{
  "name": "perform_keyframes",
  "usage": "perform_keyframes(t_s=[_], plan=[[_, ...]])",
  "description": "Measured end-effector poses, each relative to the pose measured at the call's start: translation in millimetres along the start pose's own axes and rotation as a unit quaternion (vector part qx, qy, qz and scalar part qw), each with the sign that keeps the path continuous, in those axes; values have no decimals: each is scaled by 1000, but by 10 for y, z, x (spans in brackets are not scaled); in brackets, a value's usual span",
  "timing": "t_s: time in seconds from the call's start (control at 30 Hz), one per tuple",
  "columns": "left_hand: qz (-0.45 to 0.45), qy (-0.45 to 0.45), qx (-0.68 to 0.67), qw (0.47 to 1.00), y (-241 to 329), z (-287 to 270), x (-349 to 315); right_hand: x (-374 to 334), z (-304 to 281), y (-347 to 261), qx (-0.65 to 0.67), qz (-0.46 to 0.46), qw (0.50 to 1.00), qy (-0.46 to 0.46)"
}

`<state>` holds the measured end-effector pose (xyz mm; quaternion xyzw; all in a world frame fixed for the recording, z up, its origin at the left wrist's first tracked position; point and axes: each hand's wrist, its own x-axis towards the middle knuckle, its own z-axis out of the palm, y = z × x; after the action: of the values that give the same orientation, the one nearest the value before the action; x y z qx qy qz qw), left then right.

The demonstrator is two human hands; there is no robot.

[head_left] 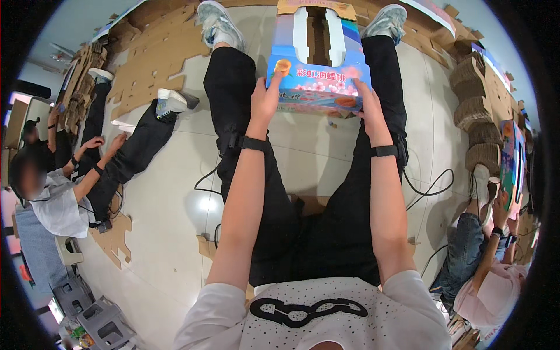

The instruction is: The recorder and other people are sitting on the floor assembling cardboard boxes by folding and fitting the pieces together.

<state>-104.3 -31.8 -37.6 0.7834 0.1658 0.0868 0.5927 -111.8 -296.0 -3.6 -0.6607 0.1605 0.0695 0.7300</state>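
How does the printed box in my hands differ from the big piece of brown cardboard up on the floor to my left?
The printed box is mostly blue and pink outside; the brown cardboard is plain. The printed box is folded into shape, while the brown cardboard lies flat. Your left hand and right hand hold the printed box; the brown cardboard rests on the floor. Both have cut-outs.

We have both arms reaching forward from the lower edge, angled slightly inward toward the hands. Left forearm [239,204] tilts up-right; right forearm [389,204] runs steeper, leaning left. Wrists about straight. Left hand [265,100]: grip closed, thumb [280,77] on the inner side, pointing up. Right hand [372,112]: grip closed, fingers partly hidden. Our legs [230,87] spread wide, outside both hands.
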Motion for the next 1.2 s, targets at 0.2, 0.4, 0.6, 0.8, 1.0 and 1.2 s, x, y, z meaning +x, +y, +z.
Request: perform_keyframes(t_s=[0.2, 0.4, 0.6, 0.8, 1.0, 1.2], plan=[[120, -22, -63, 990, 35, -65, -1, 19, -32, 23, 37, -24, 999, 26], [164, -93, -197, 962, 154, -49, -126, -119, -14, -104, 235, -21, 970, -53], [71, -173, -255, 949, 208, 134, -279, -131, 117, 26, 102, -77, 982, -138], [128, -123, -207, 962, -85, 351, -146, -194, 290, 247, -163, -77, 953, -242], [51, -100, -203, 973, -21, 346, -140, 371, -87, 380, -137, -271, 950, 74], [-81, -104, -190, 973, 218, 202, -327, 1122, -804, -380, -222, -344, 855, 319]])
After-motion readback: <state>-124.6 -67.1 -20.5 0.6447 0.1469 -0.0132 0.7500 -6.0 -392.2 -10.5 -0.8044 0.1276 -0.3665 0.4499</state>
